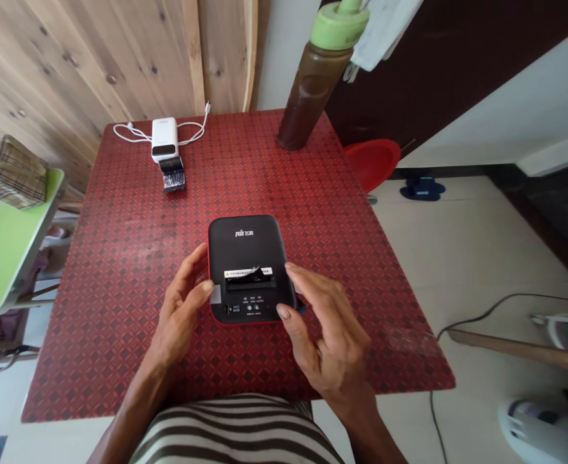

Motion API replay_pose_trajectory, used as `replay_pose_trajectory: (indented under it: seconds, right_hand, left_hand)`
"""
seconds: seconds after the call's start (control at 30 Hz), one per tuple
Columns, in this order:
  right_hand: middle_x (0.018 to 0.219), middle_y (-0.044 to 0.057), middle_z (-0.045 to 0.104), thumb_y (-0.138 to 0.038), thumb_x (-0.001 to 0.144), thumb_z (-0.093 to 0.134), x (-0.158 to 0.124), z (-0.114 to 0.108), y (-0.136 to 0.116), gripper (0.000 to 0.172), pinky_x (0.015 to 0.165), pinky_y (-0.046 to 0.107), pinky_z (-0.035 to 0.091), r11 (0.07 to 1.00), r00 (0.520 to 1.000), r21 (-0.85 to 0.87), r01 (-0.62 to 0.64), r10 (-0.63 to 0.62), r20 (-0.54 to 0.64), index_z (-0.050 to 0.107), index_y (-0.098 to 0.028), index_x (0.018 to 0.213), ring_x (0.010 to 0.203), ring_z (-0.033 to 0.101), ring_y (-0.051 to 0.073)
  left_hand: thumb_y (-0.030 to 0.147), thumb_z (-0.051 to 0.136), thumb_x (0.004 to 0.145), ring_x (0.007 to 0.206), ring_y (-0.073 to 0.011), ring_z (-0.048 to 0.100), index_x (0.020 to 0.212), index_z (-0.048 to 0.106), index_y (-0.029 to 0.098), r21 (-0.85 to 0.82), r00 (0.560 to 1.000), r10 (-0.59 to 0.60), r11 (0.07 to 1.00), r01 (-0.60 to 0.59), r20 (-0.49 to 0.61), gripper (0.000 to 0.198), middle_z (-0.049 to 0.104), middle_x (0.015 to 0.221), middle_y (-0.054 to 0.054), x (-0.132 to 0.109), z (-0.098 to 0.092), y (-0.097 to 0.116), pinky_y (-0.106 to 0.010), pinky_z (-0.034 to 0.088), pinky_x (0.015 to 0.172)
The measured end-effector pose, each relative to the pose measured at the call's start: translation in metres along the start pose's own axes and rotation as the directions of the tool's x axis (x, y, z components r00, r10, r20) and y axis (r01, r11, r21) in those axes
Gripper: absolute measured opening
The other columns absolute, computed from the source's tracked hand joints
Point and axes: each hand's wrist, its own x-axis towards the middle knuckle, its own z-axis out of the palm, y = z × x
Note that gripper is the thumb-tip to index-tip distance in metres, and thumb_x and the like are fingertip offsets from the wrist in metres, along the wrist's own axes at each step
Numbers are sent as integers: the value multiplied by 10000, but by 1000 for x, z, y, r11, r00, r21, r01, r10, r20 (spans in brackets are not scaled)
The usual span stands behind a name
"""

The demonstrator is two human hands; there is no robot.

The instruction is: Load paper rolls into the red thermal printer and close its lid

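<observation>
A flat black electronic device [245,254] with rounded corners and a red edge lies in front of me. It has white lettering near its far end, a small display slot and buttons near its close end. A loose piece of black tape [253,276] sticks up over the slot. My left hand [182,303] is at its left side, fingers apart, with the thumb by a grey patch on the edge. At the right side, my right hand [327,319] is loosely curved, its index fingertip and thumb at the device's edge. Neither hand appears closed round it.
The device rests on a red patterned table [133,258]. Farther back are a white power bank [164,135] with a white cable, a dark strip [172,174] and a brown bottle [307,90] with a green lid. A red stool [373,164] stands beyond the right edge.
</observation>
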Motion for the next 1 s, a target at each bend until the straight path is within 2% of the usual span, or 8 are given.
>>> replay_pose_trajectory:
  seconds: [0.13, 0.3, 0.57, 0.77, 1.0]
  right_hand:
    - [1431, 172, 791, -227, 1117, 693, -19, 5, -2, 535, 1055, 505, 712, 992, 991, -20, -121, 120, -57, 589, -233, 1642, 1295, 795, 323]
    - [1400, 169, 801, -254, 1127, 684, -26, 12, -2, 568, 1037, 499, 725, 991, 990, -49, -123, 120, -73, 545, -236, 1678, 1259, 807, 321]
    - [1357, 168, 806, -258, 1117, 700, -23, 15, 0, 541, 1009, 490, 729, 991, 988, -39, -127, 123, -96, 576, -220, 1642, 1198, 812, 314]
    - [1353, 164, 805, -241, 1101, 707, -23, 15, 1, 568, 990, 486, 734, 993, 989, -35, -117, 113, -98, 571, -228, 1653, 1174, 817, 313]
    - [1360, 174, 800, -254, 1100, 708, -22, 17, -1, 565, 949, 468, 745, 990, 985, -52, -134, 127, -119, 566, -220, 1645, 1140, 826, 301]
  left_hand:
    - [428, 785, 1046, 1560, -375, 649, 1636, 644, 385, 26, 1000, -4, 1000, 4, 1, 608, 659, 1709, -77, -7, -2, -1, -585, 584, 1249]
    - [452, 797, 1032, 1486, -373, 709, 1618, 643, 355, 108, 1000, 8, 994, -8, -7, 614, 715, 1637, -104, -5, 0, 6, -580, 634, 1179]
    - [421, 756, 1068, 1520, -346, 679, 1633, 625, 356, 75, 999, 0, 997, 2, -32, 583, 655, 1707, -93, -8, 8, 6, -534, 615, 1210]
    - [413, 728, 1066, 1552, -354, 647, 1628, 626, 345, 117, 998, 13, 993, -7, -55, 575, 644, 1713, -98, -7, 11, 7, -562, 578, 1254]
    - [335, 731, 1039, 1562, -340, 628, 1598, 662, 344, 42, 997, -9, 999, 13, -74, 563, 661, 1689, -79, -6, 14, 7, -552, 527, 1299]
